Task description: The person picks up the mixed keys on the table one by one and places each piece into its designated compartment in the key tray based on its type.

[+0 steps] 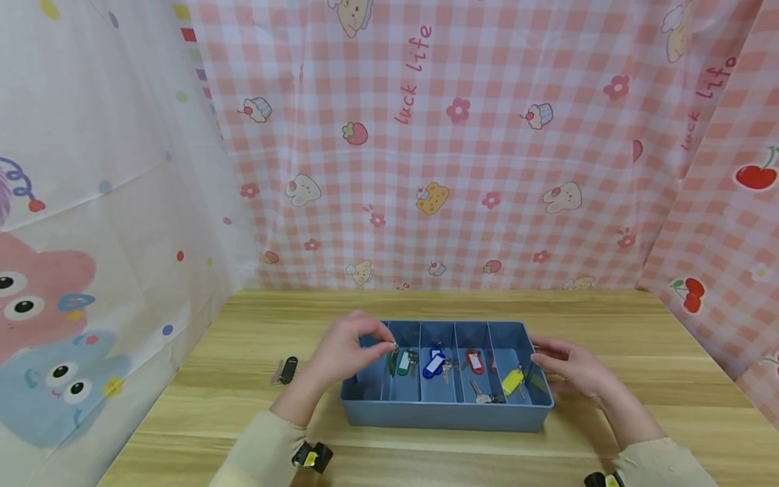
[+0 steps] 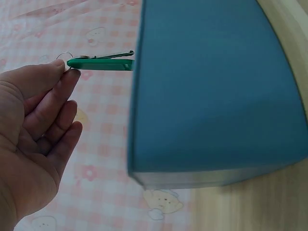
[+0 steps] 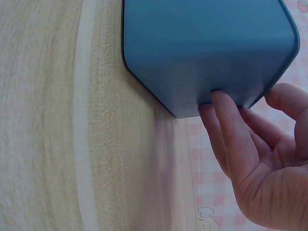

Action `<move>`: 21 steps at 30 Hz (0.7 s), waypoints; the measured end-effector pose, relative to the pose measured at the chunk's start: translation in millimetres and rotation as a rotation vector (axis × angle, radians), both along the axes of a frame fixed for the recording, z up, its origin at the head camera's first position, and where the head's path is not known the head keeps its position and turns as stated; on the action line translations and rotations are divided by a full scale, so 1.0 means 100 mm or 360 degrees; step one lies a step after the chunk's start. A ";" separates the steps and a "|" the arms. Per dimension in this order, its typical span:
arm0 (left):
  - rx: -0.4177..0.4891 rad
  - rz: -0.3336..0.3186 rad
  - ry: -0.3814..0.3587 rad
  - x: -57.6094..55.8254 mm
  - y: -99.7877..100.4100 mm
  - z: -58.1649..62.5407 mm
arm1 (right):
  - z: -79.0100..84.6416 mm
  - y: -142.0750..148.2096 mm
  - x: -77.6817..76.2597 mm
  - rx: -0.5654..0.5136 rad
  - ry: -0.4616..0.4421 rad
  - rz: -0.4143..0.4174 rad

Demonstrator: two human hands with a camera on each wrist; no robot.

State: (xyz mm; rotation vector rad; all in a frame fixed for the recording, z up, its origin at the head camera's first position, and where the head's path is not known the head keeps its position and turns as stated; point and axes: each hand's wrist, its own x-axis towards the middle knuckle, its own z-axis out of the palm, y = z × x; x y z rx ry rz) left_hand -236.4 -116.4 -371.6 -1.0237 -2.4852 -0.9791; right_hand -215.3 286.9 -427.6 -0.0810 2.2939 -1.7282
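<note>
My left hand [image 1: 348, 346] pinches the metal ring of a green key tag [image 2: 100, 64] between thumb and fingertip. A key [image 2: 110, 56] hangs from the same ring. Tag and key dangle into the second compartment from the left of a blue divided tray [image 1: 447, 414]. Another green key tag [image 1: 404, 362] lies in that compartment beside them. At the tray's right end, my right hand [image 1: 572, 368] holds the wall, its fingers [image 3: 230, 120] against the outside and the thumb at the rim.
Other compartments hold blue key tags [image 1: 434, 366], a red key tag [image 1: 475, 362], loose-looking keys [image 1: 481, 396] and a yellow key tag [image 1: 512, 382]. A black key tag [image 1: 289, 370] with keys lies on the wooden table [image 1: 243, 412], left of the tray. Patterned cloth [image 1: 389, 176] hangs behind.
</note>
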 end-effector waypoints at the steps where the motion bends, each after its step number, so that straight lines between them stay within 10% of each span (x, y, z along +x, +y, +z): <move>1: -0.0003 -0.0005 -0.0010 -0.01 0.01 -0.01 | 0.00 0.00 0.00 -0.0002 -0.0001 0.0000; 21: -0.0067 0.0011 -0.0188 -0.12 0.12 -0.18 | -0.01 0.02 -0.01 0.0033 -0.0008 -0.0004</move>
